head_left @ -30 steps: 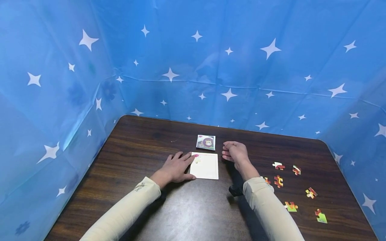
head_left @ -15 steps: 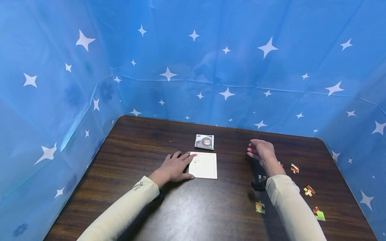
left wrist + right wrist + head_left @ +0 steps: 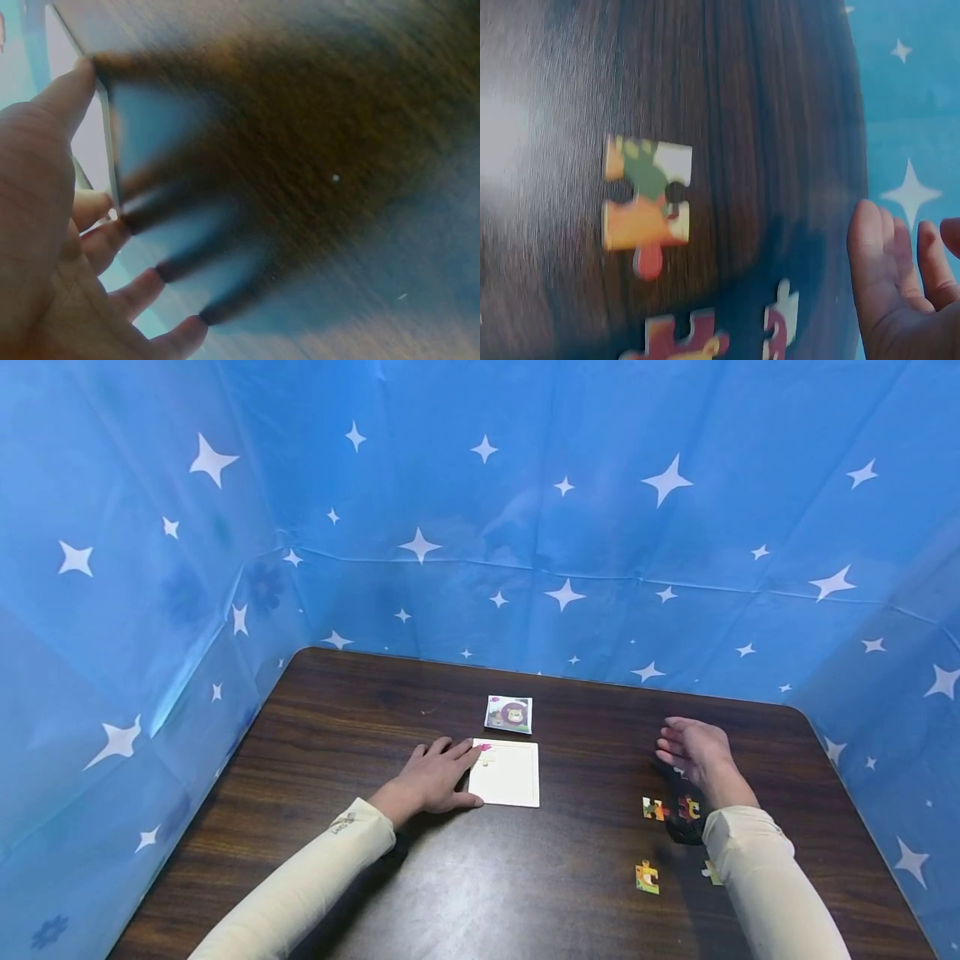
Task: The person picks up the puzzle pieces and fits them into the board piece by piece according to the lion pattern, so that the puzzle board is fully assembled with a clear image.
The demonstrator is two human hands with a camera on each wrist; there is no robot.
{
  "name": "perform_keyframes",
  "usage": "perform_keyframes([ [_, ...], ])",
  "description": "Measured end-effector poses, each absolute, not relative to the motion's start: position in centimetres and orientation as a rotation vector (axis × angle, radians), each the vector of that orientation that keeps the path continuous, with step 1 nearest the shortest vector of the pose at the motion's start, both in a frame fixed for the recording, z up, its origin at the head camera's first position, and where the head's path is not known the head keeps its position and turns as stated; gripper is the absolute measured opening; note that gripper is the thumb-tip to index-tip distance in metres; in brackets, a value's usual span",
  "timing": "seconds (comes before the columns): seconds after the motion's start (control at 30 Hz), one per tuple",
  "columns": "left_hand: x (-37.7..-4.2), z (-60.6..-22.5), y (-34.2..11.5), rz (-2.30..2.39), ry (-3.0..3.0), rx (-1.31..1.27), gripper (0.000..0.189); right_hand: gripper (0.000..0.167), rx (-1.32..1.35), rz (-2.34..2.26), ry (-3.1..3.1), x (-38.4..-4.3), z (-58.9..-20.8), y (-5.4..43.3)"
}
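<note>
Left hand: fingers spread, thumb and index fingertip touching the left edge of the board.
Board: flat on the table, one piece in its far left corner, beside the index fingertip.
Card: just beyond the board, showing a lion.
Loose pieces: on the table, well right of the board, some partly covered by the right hand and sleeve.
Right hand: raised above them, fingers loosely bent, pinching nothing visible.

Cream board, blue backdrop with white stars
</note>
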State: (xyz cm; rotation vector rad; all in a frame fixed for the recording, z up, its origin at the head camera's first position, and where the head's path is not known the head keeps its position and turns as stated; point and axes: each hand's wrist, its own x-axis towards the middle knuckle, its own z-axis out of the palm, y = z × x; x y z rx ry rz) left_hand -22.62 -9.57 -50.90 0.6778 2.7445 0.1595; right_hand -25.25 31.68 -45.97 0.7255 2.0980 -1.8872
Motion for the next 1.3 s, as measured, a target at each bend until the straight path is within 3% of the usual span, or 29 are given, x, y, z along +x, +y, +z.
perform_keyframes([
  [0.67, -23.2, -50.6, -9.5, 0.161, 2.749, 0.678, 0.089, 0.050, 0.978, -1.805, 2.153, -23.5, -47.4, 37.9],
  [1.3, -22.8, -50.9, -9.9, 0.217, 2.733, 0.687, 0.086, 0.046, 1.059, -1.756, 2.204, -23.7, -48.9, 37.0],
])
